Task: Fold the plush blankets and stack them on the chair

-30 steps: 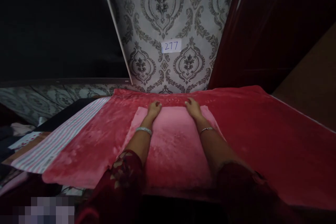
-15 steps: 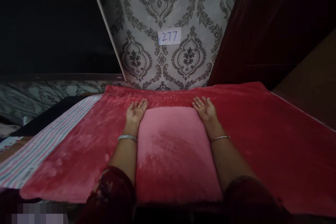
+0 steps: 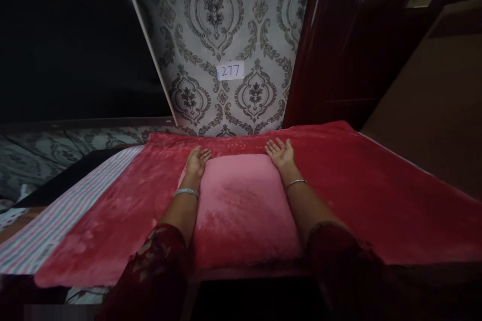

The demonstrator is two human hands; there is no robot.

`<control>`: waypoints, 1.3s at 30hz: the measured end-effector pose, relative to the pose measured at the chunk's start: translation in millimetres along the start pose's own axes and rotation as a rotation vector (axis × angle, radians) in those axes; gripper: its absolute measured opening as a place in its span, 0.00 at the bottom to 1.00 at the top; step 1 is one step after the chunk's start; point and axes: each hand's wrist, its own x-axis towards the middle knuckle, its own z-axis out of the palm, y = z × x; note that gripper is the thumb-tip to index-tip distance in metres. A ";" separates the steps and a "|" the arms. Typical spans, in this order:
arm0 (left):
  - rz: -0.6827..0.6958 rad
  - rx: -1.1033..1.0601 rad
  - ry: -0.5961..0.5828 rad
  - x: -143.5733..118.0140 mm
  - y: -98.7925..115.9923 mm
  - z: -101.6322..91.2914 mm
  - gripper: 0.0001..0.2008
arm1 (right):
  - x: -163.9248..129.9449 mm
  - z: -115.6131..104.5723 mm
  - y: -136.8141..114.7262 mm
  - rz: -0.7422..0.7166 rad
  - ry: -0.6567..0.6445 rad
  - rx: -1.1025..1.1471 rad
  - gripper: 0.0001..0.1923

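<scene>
Patterned wallpaper (image 3: pixel 222 25) in grey and white damask fills the wall ahead, and a small white paper label (image 3: pixel 230 70) stuck to it reads "277" in blue handwriting. No other writing or brand can be read anywhere in view. To the right of the wallpaper stands a dark red-brown wooden door (image 3: pixel 339 45), and to the left the room falls into near blackness.

Below the wall lies a wide red plush blanket (image 3: pixel 376 195), spread flat over a raised surface. On its left edge a striped cloth (image 3: pixel 64 215) in pale pink, white and grey lines shows from beneath it.

On the middle of the red blanket sits a folded pink plush cloth (image 3: pixel 241 205), lighter in colour than the blanket, with its far edge near the wall and its near edge close to the person.

The left hand (image 3: pixel 197 161) lies at the far left corner of the pink cloth, palm turned up, fingers loosely spread and holding nothing; its inner edge touches the cloth's side. A silver bangle (image 3: pixel 186 192) circles that wrist. The right hand (image 3: pixel 280 152) lies at the far right corner in the same way, palm up and fingers open, empty, just beside the cloth's edge and resting on the red blanket. A thin bracelet (image 3: pixel 296 182) sits on the right wrist. Both forearms run along the sides of the pink cloth, and dark red patterned sleeves (image 3: pixel 158 261) cover the arms nearer the camera.
</scene>
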 end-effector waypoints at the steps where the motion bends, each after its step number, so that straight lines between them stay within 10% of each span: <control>1: 0.020 0.005 0.027 -0.6 -0.4 6.8 0.05 | -0.2 6.6 -0.8 -0.017 0.029 -0.015 0.19; 9: 0.103 -0.037 -0.040 -10.5 -27.7 72.5 0.09 | -4.0 72.7 27.6 -0.044 -0.106 0.102 0.20; 17: -0.121 -0.256 -0.175 -16.6 -68.6 45.9 0.07 | -10.6 27.8 70.3 0.130 -0.118 0.290 0.20; 27: -0.128 -0.278 -0.209 -11.0 -66.4 49.1 0.11 | -11.2 35.1 65.5 0.154 -0.139 0.316 0.22; 39: -0.126 -0.264 -0.197 -16.5 -62.7 51.5 0.06 | -6.5 3.9 10.8 0.079 -0.117 0.258 0.22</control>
